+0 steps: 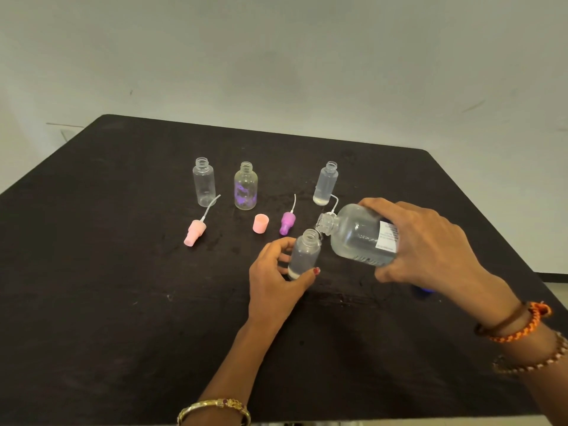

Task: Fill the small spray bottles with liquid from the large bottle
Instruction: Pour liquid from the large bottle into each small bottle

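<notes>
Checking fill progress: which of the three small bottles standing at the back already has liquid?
The rightmost small bottle, just beyond the large bottle: a pale layer sits at its bottom. The left bottle and purple-patterned middle bottle look empty.

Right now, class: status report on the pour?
Left hand steadies small bottle. Right hand tips large bottle, mouths close. Nothing in the way.

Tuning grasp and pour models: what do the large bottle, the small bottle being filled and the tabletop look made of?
Large bottle: clear, glossy, glass or hard plastic; highlights, printed label. Cannot tell which.
Small bottle: clear thin plastic, likely; slightly hazy wall, moulded threaded neck.
Tabletop: black, matte, faintly mottled; painted board or cloth covering, unclear.
</notes>
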